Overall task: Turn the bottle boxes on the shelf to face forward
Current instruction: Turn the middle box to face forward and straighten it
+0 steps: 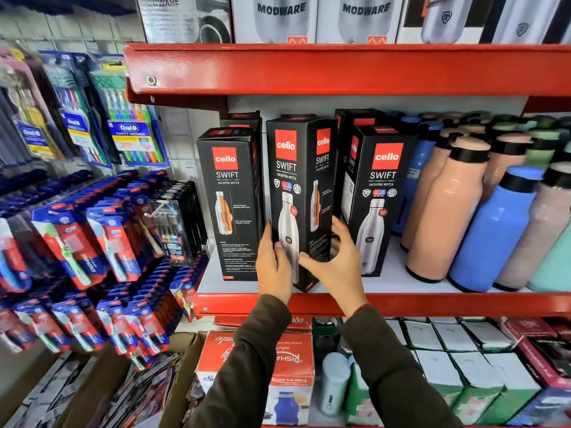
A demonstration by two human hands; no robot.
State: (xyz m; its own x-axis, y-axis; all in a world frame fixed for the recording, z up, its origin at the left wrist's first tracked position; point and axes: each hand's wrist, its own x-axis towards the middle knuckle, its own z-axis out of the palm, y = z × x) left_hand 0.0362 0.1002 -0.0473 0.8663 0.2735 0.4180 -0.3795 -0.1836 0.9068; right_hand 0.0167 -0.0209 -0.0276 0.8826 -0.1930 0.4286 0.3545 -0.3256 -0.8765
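Note:
Three black Cello Swift bottle boxes stand on the white shelf. The left box shows its side panel with the cutaway bottle. The middle box is tilted and turned at an angle, so its front and one side both show. My left hand grips its lower left edge and my right hand wraps its lower right corner. The right box shows its front, angled slightly. More black boxes stand behind them.
Peach and blue loose bottles crowd the shelf's right side. A red shelf lip runs along the front, another red shelf above holds Modware boxes. Toothbrush packs hang at left. Cartons fill the shelf below.

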